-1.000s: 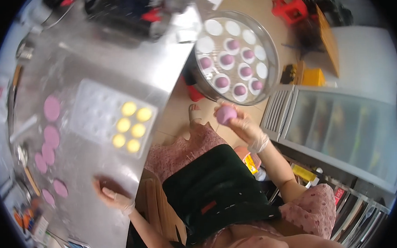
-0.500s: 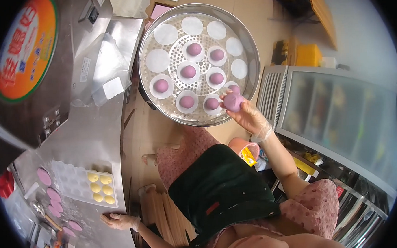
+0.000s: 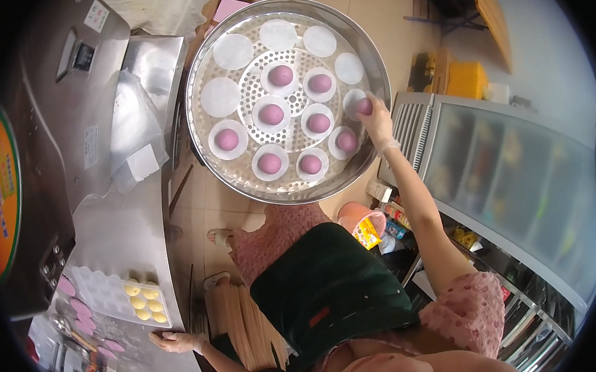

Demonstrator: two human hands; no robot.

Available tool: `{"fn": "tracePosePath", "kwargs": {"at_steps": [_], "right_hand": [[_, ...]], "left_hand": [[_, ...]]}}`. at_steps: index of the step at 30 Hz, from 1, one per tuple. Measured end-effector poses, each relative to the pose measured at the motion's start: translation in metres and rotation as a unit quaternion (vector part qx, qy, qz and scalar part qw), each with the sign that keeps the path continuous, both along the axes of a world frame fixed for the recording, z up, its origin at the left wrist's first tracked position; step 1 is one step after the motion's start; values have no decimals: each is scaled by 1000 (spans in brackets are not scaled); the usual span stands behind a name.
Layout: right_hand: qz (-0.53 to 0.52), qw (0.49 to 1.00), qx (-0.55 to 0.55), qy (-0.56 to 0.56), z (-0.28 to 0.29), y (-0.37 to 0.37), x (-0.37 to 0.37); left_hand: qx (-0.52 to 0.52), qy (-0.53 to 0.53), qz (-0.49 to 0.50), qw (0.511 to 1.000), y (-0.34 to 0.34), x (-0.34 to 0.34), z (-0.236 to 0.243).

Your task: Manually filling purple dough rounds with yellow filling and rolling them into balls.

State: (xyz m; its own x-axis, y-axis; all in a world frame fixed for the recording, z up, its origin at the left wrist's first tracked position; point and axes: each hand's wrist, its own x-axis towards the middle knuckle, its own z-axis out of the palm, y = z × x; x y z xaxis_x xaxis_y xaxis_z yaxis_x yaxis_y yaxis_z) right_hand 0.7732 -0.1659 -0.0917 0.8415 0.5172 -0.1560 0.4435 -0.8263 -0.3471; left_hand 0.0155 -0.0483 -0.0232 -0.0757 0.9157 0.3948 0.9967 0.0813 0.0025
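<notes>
My right hand (image 3: 378,123), in a thin clear glove, pinches a smooth purple dough ball (image 3: 364,106) over a white paper round at the right side of a big round metal steamer tray (image 3: 368,157). Whether the ball rests on the paper, I cannot tell. Several other purple balls sit in the tray, each on its own paper round; bare paper rounds (image 3: 234,52) lie along the far and left sides. My left hand (image 3: 176,341), also gloved, rests at the edge of the metal worktable (image 3: 115,226) with its fingers stretched out, holding nothing.
On the worktable a white moulded tray (image 3: 101,287) holds several yellow balls (image 3: 145,300), beside flat purple dough discs (image 3: 80,308). A metal machine (image 3: 46,132) stands far left. At right are a glass-fronted cabinet (image 3: 513,181) and a pink bucket (image 3: 357,214).
My right hand has moved away from me and slightly right, bringing the purple ball down to a paper round. The near-right paper round's ball is now uncovered. My left hand stays at the table edge.
</notes>
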Motion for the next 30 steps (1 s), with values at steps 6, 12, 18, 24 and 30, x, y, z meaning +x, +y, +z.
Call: {"fn": "tracePosePath", "kwargs": {"at_steps": [6, 12, 18, 24, 30], "right_hand": [[-26, 996, -84, 20, -30, -4, 20], [39, 998, -57, 4, -40, 3, 13], [142, 987, 15, 72, 42, 24, -46], [209, 966, 37, 147, 74, 30, -150], [420, 774, 102, 463, 143, 71, -329]], "left_hand": [[-14, 0, 6, 1000, 3, 4, -5], [-14, -68, 65, 995, 0, 37, 22], [-8, -134, 147, 980, 22, 58, 38], [29, -93, 129, 987, 14, 48, 27], [34, -141, 142, 979, -1, 42, 16]]}}
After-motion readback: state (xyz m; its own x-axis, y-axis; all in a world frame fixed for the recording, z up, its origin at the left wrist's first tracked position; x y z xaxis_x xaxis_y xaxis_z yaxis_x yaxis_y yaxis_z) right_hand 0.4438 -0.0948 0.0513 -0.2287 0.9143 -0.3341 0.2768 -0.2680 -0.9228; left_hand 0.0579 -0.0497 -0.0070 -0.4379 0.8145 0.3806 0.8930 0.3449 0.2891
